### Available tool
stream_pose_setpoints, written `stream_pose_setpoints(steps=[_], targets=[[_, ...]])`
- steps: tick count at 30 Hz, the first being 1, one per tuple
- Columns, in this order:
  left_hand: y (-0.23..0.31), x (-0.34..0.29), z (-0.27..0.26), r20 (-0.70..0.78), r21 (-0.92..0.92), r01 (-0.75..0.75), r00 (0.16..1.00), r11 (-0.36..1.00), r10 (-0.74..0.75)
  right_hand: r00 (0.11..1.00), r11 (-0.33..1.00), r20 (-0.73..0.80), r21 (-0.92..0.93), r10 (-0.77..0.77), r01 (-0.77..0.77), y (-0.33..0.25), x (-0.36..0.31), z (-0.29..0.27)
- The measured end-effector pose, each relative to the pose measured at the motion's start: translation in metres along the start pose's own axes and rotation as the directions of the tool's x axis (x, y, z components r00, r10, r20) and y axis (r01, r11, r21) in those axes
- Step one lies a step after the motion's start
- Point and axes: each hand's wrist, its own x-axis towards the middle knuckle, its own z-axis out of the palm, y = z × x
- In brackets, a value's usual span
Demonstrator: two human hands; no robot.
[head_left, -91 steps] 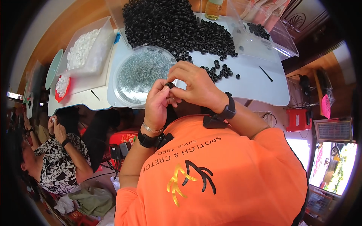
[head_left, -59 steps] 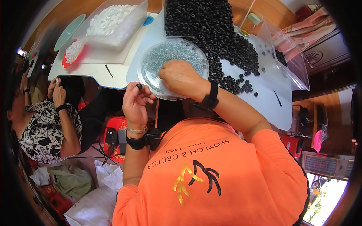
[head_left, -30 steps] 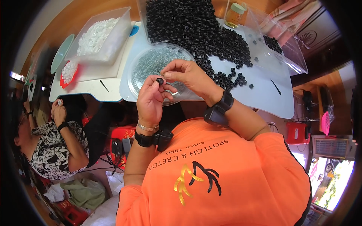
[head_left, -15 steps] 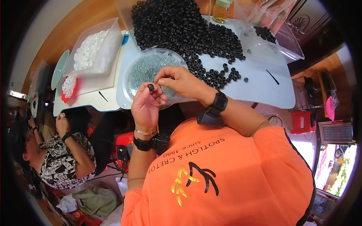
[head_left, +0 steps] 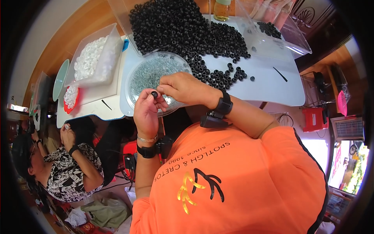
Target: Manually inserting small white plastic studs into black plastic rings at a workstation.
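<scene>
My left hand (head_left: 146, 115) is closed, pinching a small round black cap-like piece (head_left: 154, 94) between thumb and fingers. My right hand (head_left: 186, 89) is just to its right, back of the hand uppermost, its thumb and fingertips pinched together close to the black piece. Whatever those right fingertips grip is hidden or too small to name. Beneath both hands stands a round clear tub (head_left: 128, 86) of tiny, clear, glassy bits. Beyond it, many hollow black pieces (head_left: 167, 27) like the one I hold are heaped, and several lie loose on the white tabletop (head_left: 269, 84).
At the left are a clear box (head_left: 111, 58) of white pieces, a red dish (head_left: 75, 102) and a pale green plate (head_left: 60, 80). Thin black sticks (head_left: 280, 74) lie on the tables. A lidded jar (head_left: 221, 11) stands at the back. A co-worker (head_left: 70, 167) sits at the left.
My right fingertips have turned further downward and hide more of what they pinch. The left hand still holds the black piece. The whole view has shifted slightly, and the co-worker's hands have moved.
</scene>
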Motion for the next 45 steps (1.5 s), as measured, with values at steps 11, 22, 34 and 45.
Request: stream_pose_setpoints(steps=[11,22,34,45], targets=[[0.002,0.004,-0.008,0.114,-0.350,0.146,0.987,0.925,-0.112,0.989,0.999,-0.147,0.008,0.037,-0.036,0.002,0.003,0.007],[0.002,0.003,-0.001,0.236,0.732,-0.334,0.942,0.593,0.240,0.991,0.987,-0.009,0.090,0.136,-0.135,0.012,0.007,0.008],[-0.001,0.010,-0.013,-0.016,-0.258,0.134,0.990,0.957,-0.143,0.991,0.993,-0.082,-0.070,-0.104,0.098,0.009,0.006,0.008],[0.003,0.004,0.000,-0.172,0.239,0.057,0.985,0.969,-0.015,0.989,0.995,-0.132,0.068,-0.069,0.078,-0.013,0.008,-0.016]])
